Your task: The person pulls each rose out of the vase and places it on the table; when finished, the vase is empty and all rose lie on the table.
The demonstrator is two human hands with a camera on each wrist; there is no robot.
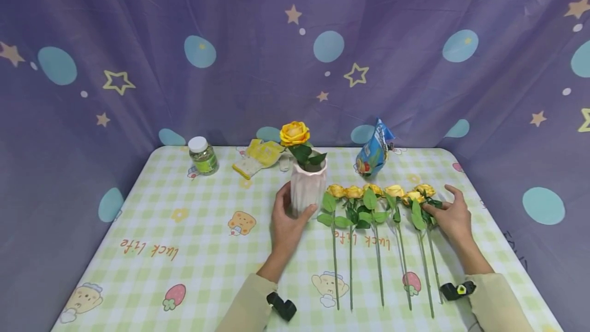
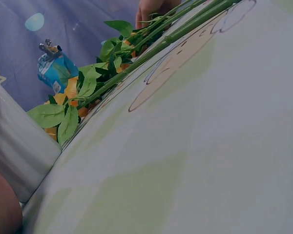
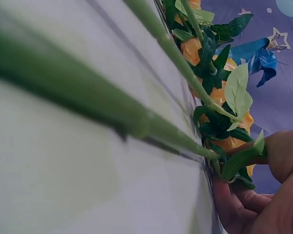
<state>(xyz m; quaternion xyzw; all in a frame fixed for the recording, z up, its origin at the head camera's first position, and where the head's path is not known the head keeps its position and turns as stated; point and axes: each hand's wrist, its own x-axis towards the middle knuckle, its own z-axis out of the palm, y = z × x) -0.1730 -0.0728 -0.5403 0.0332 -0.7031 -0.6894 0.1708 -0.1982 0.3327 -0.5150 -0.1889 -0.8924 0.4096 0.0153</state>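
My left hand (image 1: pixel 287 222) grips a white ribbed vase (image 1: pixel 308 193) low down, thumb across its front and fingers round its left side. One yellow rose (image 1: pixel 295 133) with dark leaves stands in the vase. The vase wall (image 2: pixel 19 141) also shows at the left of the left wrist view. Right of it, several yellow roses lie in a row, heads away from me, green stems (image 1: pixel 379 265) towards me. My right hand (image 1: pixel 451 216) is at the rightmost rose (image 1: pixel 425 189), thumb and fingers round its stem (image 3: pixel 180 142) just among the leaves, index finger raised.
A lidded jar (image 1: pixel 203 158) stands at the back left. Beside it lies a yellow and white glove (image 1: pixel 259 158), partly behind the vase. A blue clipped snack bag (image 1: pixel 372 152) stands at the back right. A checked cloth (image 1: pixel 138 209) covers the table; a purple curtain (image 1: pixel 258 86) hangs behind.
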